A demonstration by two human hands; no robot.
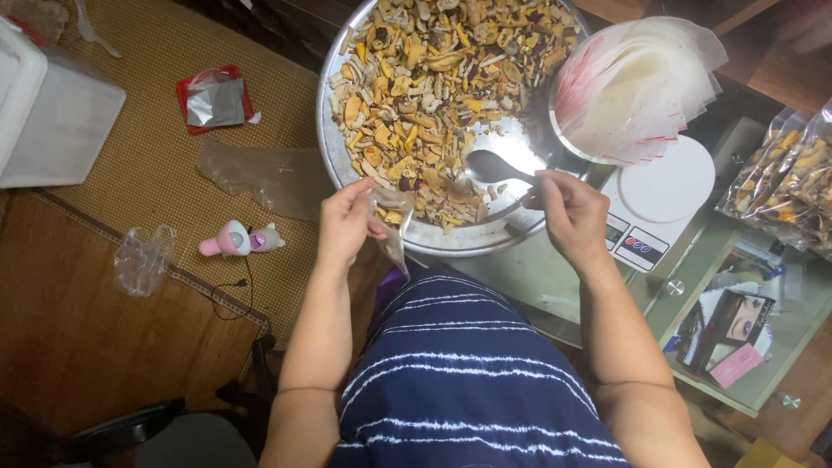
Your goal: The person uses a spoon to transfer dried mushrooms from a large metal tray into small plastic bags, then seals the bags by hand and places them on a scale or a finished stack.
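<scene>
Round metal tray (334,152) of dried slices (433,78) lies far centre; kitchen scale (663,204) right; woven mat (156,165) left.

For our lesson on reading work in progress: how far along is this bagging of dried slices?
Done: filled bags lie at the right. In hand: the left hand holds a small clear bag at the metal tray rim; the right hand holds a dark spoon. Left: most dried slices remain, with a stack of empty bags above the scale.
</scene>
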